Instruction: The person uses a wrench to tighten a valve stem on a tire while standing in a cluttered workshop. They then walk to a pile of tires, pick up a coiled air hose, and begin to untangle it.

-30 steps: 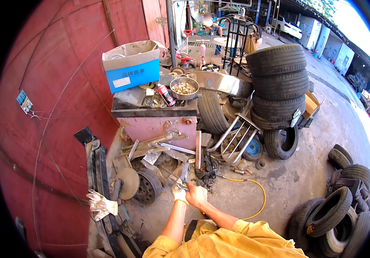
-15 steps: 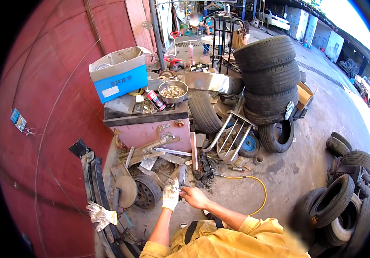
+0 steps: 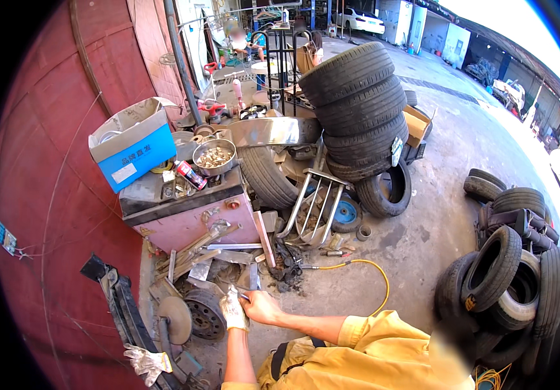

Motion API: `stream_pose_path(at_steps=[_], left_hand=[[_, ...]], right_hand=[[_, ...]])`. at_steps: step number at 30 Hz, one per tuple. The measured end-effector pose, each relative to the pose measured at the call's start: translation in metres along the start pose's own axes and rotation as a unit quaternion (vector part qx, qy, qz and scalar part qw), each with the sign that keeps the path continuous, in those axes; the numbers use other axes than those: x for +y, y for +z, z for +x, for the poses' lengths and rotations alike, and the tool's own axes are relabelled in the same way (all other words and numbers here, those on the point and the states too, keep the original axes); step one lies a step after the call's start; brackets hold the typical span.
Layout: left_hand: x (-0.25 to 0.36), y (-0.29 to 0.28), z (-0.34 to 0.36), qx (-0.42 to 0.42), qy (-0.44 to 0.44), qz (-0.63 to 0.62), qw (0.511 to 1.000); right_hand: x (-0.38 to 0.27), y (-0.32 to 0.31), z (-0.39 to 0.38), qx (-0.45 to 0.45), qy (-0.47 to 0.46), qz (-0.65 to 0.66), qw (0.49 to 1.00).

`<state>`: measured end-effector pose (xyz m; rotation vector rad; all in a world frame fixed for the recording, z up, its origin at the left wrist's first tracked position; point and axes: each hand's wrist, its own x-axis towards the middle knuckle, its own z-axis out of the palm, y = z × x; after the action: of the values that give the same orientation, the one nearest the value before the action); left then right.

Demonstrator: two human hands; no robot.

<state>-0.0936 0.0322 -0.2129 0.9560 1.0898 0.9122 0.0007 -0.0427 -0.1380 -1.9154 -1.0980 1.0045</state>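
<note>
My left hand (image 3: 233,309), in a white work glove, is closed at the lower middle, in front of a pile of scrap metal. Bare and curled, my right hand (image 3: 262,307) presses close beside it. A short, thin metal piece (image 3: 245,297) sticks out of the right hand's fingers toward the glove; its kind is too small to tell. What the left fingers hold is hidden by the glove. A second white glove (image 3: 147,364) lies on the black metal beam (image 3: 128,312) to the left. Near my left hand are a dark wheel rim (image 3: 204,314) and a round metal disc (image 3: 175,320).
A pink cabinet (image 3: 199,227) carries a blue box (image 3: 138,156), a spray can (image 3: 191,175) and a pan of small metal pieces (image 3: 215,156). Stacked tyres (image 3: 358,107) stand behind a metal frame (image 3: 316,208). A yellow hose (image 3: 381,276) crosses the floor; more tyres (image 3: 494,266) lie right.
The view has swung to the right, so the surroundings sit further left. My hands stay together, and the right one now covers more of the thin metal piece.
</note>
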Motion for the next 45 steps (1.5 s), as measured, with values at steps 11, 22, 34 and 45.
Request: stream_pose_path(at_steps=[11, 22, 34, 45], left_hand=[[-0.008, 0.015, 0.022, 0.049, 0.142, 0.219, 0.964], [0.002, -0.021, 0.008, -0.112, 0.035, -0.081, 0.99], [0.09, -0.014, -0.089, -0.171, 0.016, 0.008, 0.985], [0.106, 0.01, -0.13, -0.05, -0.056, 0.107, 0.991]], right_hand=[[0.0, 0.026, 0.026, 0.153, 0.088, 0.146, 0.973], [0.001, 0.002, -0.007, 0.042, -0.096, 0.086, 0.991], [-0.058, -0.091, -0.083, -0.253, -0.267, 0.142, 0.919], [-0.049, -0.103, -0.058, -0.335, -0.299, 0.059, 0.891]])
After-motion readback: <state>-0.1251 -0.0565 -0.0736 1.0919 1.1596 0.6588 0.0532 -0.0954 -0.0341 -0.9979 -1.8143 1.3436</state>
